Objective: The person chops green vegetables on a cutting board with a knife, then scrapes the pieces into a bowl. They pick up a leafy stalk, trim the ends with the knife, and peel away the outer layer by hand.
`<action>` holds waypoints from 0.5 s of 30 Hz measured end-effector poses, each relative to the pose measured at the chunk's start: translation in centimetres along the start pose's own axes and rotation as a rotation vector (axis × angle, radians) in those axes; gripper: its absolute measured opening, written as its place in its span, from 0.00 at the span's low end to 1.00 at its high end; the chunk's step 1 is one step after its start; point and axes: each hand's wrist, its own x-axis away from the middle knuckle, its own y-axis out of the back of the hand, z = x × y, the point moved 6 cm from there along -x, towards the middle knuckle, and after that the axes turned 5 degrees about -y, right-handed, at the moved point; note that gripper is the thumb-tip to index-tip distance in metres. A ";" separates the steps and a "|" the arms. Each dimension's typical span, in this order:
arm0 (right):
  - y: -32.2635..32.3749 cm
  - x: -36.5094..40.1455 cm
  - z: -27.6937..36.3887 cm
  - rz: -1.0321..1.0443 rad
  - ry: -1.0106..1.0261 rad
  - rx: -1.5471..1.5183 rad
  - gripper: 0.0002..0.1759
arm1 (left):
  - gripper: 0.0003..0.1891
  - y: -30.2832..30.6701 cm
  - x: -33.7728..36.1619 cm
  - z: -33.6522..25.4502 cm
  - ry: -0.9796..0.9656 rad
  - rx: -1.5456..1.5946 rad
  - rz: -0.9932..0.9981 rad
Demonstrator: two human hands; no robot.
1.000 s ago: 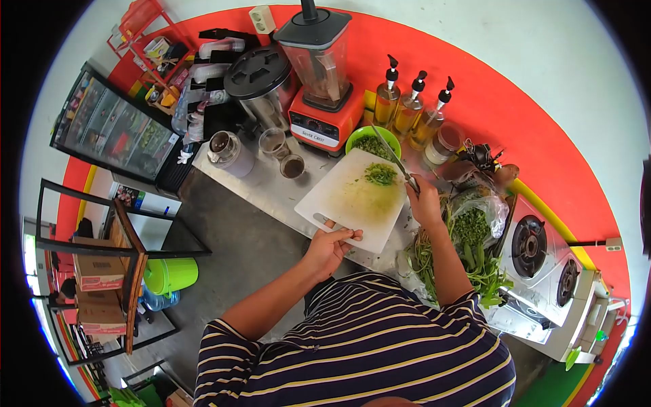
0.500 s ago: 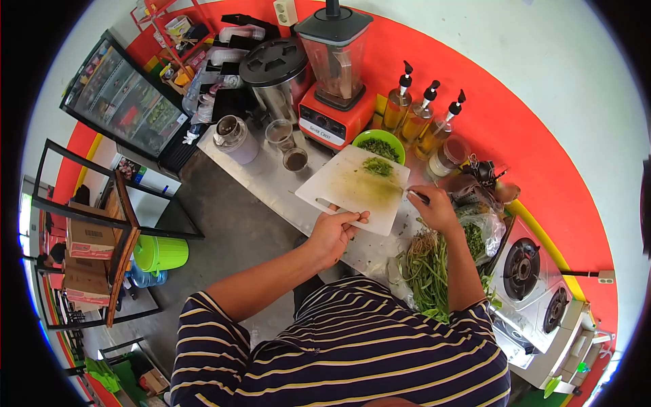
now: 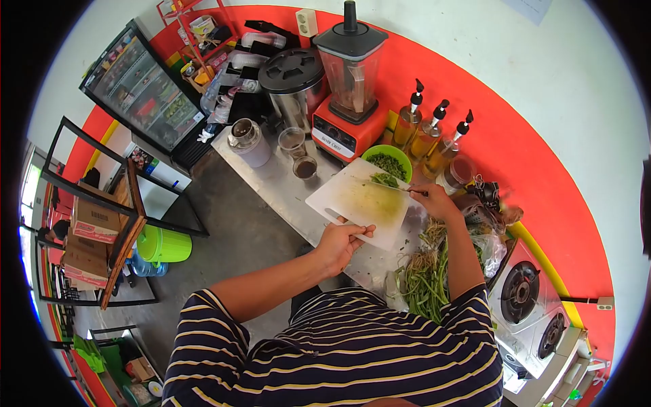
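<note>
Left hand (image 3: 342, 243) fingers curl tight over cutting board (image 3: 352, 202) near edge. Right hand (image 3: 434, 200) wraps closed round knife (image 3: 393, 188), scraping what looks like the last chopped greens (image 3: 384, 180) off far edge toward green bowl (image 3: 401, 153). Uncut stalks (image 3: 424, 275) not yet done.

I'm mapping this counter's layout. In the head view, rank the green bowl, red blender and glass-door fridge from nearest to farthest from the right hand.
1. green bowl, just beyond the right hand and its knife, at the far corner of the white cutting board.
2. red blender, farther back-left by the wall.
3. glass-door fridge, far left, past the counter's end.
</note>
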 end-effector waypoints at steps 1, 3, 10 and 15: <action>0.0 -0.4 -0.5 -0.023 -0.018 -0.008 0.17 | 0.19 -0.1 0.1 -0.2 0.000 -0.001 -0.004; -0.1 -1.0 -1.4 -0.046 -0.040 -0.020 0.17 | 0.18 -0.4 0.1 -0.6 -0.019 0.006 0.018; -0.2 -2.4 -3.3 -0.127 -0.191 -0.005 0.16 | 0.16 -1.0 0.3 -1.4 0.012 -0.028 0.025; 1.0 0.8 1.0 -0.273 -0.063 -0.014 0.15 | 0.16 -0.9 0.7 -1.8 -0.017 0.005 0.028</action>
